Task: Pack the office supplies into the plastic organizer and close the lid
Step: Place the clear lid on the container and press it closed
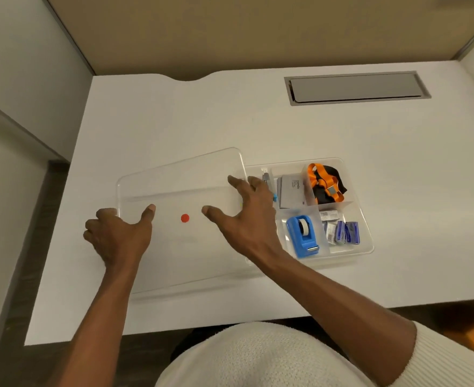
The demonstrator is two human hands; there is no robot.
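A clear plastic lid [174, 180] with a red dot [184, 218] hovers just above the desk, left of the clear organizer [365, 241], and overlaps its left rim. My left hand [118, 236] grips the lid's left edge, thumb on top. My right hand [247, 213] is spread over the lid's right edge, thumb on top and fingers reaching the rim. Inside the organizer lie an orange lanyard [325, 182], a grey card box [291, 191], a blue tape dispenser [303, 233] and small staple boxes [342, 230]. My right hand partly hides a narrow item in the left compartment.
The white desk [174, 121] has a grey cable hatch [356, 88] at the back right. Partition walls stand behind and to the left. The desk's front edge runs close to my torso.
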